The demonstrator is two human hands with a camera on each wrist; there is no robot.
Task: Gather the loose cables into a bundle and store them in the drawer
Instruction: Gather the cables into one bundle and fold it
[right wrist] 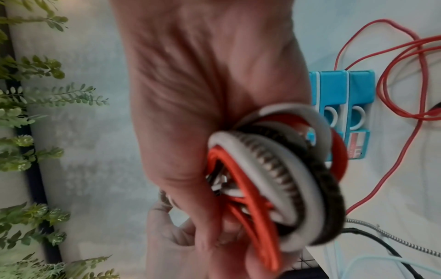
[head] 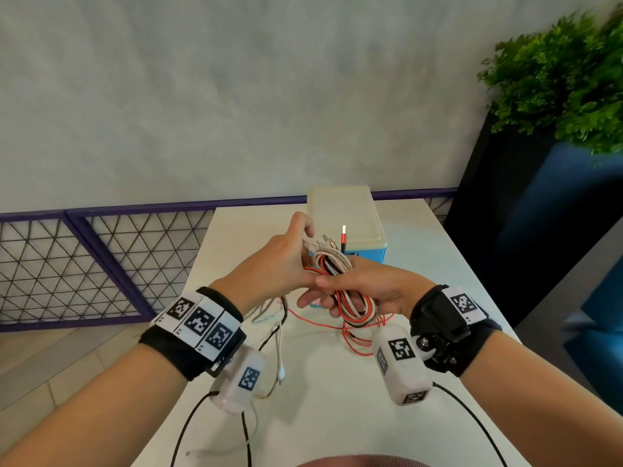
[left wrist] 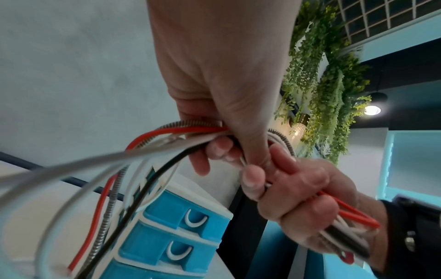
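Observation:
A bundle of red, white, black and braided cables [head: 338, 264] is held above the white table [head: 438, 264]. My right hand [head: 325, 293] grips the coiled loops [right wrist: 281, 169] in its fist. My left hand [head: 298, 246] holds the same strands just beyond it, fingers curled round them [left wrist: 229, 147], with my right hand [left wrist: 296, 198] close below. Plug ends, one of them red [head: 343, 238], stick up from the bundle. Loose tails hang down to the table: red [head: 354, 338], white and braided [head: 277, 335]. The blue drawer unit [head: 347, 217] with a cream top stands behind the hands, its drawers [left wrist: 181, 228] pushed in.
A purple-framed mesh railing [head: 84, 264] runs along the table's left and far side. A dark planter with green plants [head: 556, 79] stands at the right. Black wrist-camera leads [head: 246, 433] trail over the table's near edge.

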